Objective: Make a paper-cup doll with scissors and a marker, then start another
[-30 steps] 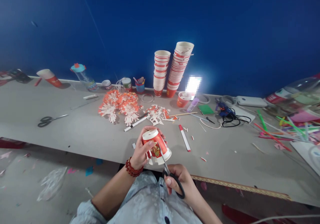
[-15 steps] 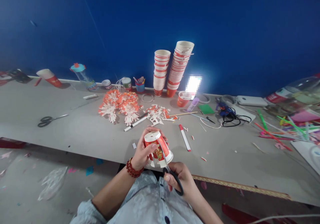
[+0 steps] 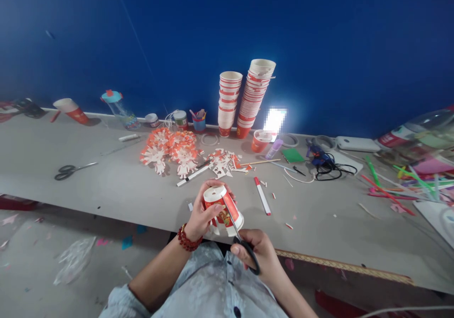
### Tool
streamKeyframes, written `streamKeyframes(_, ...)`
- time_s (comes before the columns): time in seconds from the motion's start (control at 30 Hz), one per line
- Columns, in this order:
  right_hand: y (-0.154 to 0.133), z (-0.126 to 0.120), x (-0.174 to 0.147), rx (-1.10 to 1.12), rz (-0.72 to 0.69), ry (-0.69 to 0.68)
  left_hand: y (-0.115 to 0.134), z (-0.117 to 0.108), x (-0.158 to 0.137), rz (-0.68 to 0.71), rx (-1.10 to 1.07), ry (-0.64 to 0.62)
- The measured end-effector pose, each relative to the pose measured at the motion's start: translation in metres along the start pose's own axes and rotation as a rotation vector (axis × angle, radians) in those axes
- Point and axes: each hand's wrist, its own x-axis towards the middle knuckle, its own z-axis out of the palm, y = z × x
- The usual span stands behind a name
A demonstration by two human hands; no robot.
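My left hand [image 3: 199,216] is wrapped round a red and white paper cup [image 3: 224,214], held bottom-up and tilted over the table's front edge. Strips are cut into the cup's wall and hang at its lower rim. In my right hand [image 3: 256,252] is a pair of black-handled scissors [image 3: 250,257], its blades lying along the cup's wall and pointing up toward the base. Past my hands lies a heap of white and red paper scraps [image 3: 223,162]. Several orange-and-white paper cut-out figures [image 3: 170,150] lie to its left.
Two tall stacks of paper cups [image 3: 230,103] stand by the blue wall, near a bright phone screen [image 3: 275,122]. A red-capped marker [image 3: 262,196] lies right of my hands. Other scissors [image 3: 73,170] lie at left. Black cord [image 3: 331,167] and coloured sticks [image 3: 404,188] are at right.
The scissors' blades have closed further along the cup's wall. Both hands and the cup have shifted very slightly; the things on the table stay put.
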Motion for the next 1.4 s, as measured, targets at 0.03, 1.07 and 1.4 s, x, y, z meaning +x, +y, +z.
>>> streamKeyframes(0.03,0.0,0.0,0.0,-0.026,-0.019,0.027,0.0,0.0,0.0,0.004,-0.004,0.007)
streamKeyframes(1.07,0.024,-0.025,-0.022,0.07,0.028,-0.317,0.007,-0.005,0.012,0.048,-0.088,0.273)
streamKeyframes(1.4,0.01,-0.016,-0.014,0.023,-0.017,-0.176,0.005,0.002,0.01,0.071,-0.052,0.271)
